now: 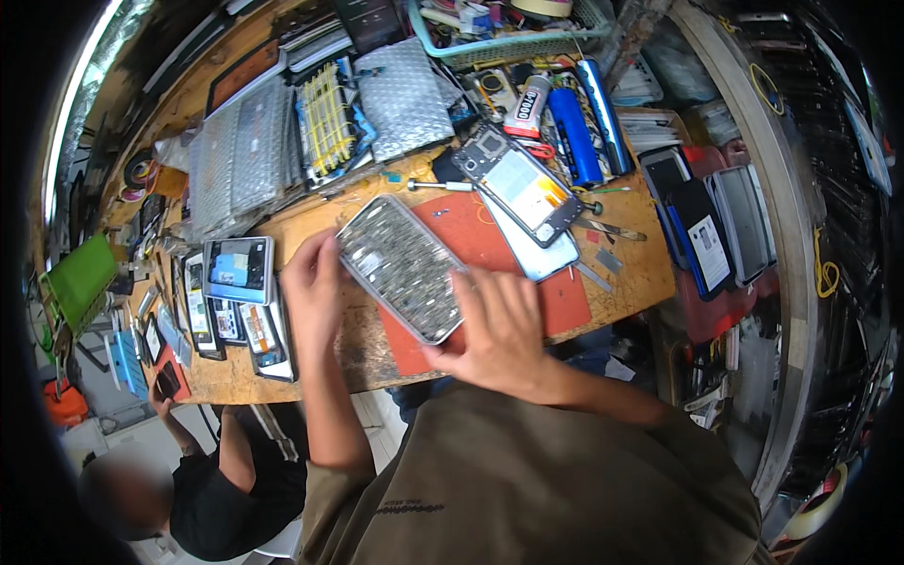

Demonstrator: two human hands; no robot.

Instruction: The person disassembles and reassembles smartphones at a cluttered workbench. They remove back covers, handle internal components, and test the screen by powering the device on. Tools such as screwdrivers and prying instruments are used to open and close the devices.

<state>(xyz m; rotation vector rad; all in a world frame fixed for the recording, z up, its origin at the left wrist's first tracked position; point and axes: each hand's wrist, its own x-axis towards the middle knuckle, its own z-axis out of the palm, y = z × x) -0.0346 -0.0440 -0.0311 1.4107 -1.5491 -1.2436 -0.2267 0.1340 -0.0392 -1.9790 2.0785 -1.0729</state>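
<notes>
We hold the tray (400, 268) in both hands, left hand (315, 282) pinching its left corner, right hand (504, 325) wrapped around its lower right end, partly over the red mat (461, 218). It looks stiff and fairly light; the small bits could spill, so its rims seem our safest hold. Beyond lies a phone (518, 184).

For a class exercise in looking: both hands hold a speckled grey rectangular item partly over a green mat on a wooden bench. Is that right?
Not quite: the head view shows the mat is orange-red, not green. The left hand and right hand do hold the speckled grey rectangular item partly over that mat on the wooden bench.
</notes>
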